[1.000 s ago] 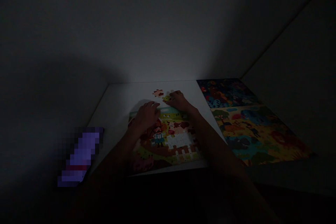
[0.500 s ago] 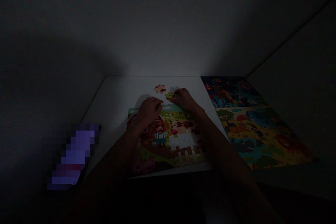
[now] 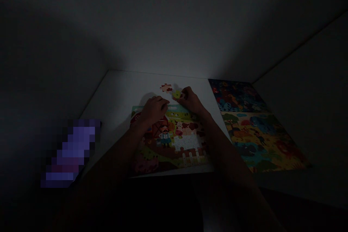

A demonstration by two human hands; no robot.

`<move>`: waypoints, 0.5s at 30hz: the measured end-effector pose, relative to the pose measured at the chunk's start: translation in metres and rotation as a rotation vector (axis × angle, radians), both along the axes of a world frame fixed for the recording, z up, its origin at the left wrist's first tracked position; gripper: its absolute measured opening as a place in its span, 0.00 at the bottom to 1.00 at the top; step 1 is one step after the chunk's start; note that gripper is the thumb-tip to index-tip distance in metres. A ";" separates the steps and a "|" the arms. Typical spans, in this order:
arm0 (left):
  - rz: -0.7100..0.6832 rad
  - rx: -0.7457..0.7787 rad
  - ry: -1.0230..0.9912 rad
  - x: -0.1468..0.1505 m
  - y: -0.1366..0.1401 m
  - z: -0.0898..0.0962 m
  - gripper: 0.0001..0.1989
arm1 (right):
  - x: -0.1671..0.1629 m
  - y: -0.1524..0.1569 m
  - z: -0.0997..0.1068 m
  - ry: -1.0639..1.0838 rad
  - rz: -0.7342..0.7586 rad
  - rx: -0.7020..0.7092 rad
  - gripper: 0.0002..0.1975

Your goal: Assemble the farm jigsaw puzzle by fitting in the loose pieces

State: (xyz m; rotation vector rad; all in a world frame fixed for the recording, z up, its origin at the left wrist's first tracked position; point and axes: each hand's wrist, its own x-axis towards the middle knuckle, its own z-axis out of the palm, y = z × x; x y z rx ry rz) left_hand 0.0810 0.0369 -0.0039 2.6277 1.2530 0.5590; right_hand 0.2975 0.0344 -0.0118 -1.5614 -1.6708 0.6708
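Note:
Between the thumb and fingers of my right hand [image 3: 191,100] is a yellow-green puzzle piece [image 3: 177,94], tilted up just beyond the farm jigsaw puzzle [image 3: 174,159]. My left hand [image 3: 156,110] lies over the puzzle's top left part with fingers loosely stretched, holding nothing I can see. A pink and brown puzzle piece [image 3: 166,87] lies loose on the white table, beyond both hands. In the puzzle, a white gap [image 3: 186,143] shows below the cow, beside the farmer figure. My forearms cover parts of both puzzle sides.
Two finished-looking animal pictures, a dark one [image 3: 237,96] and a yellow savanna one [image 3: 266,141], lie to the right. A pixelated purple-lit slab [image 3: 73,152] is at the left. Walls stand close behind the white table [image 3: 119,87]. The light is dim.
My right hand has lifted and tilted the green puzzle piece off the table. My left hand stays about where it was. The view has shifted slightly.

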 end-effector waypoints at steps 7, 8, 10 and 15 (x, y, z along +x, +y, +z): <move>-0.041 -0.005 0.002 -0.001 0.006 -0.006 0.12 | -0.001 0.000 0.001 0.204 0.074 0.011 0.13; -0.041 -0.005 0.002 -0.001 0.007 -0.007 0.11 | -0.001 0.000 0.001 0.248 0.087 0.006 0.13; -0.042 0.010 -0.005 -0.001 0.009 -0.008 0.11 | -0.001 0.001 0.003 0.307 0.102 0.004 0.12; -0.030 0.026 -0.012 0.000 0.009 -0.009 0.12 | -0.001 0.000 0.013 0.335 0.160 -0.026 0.14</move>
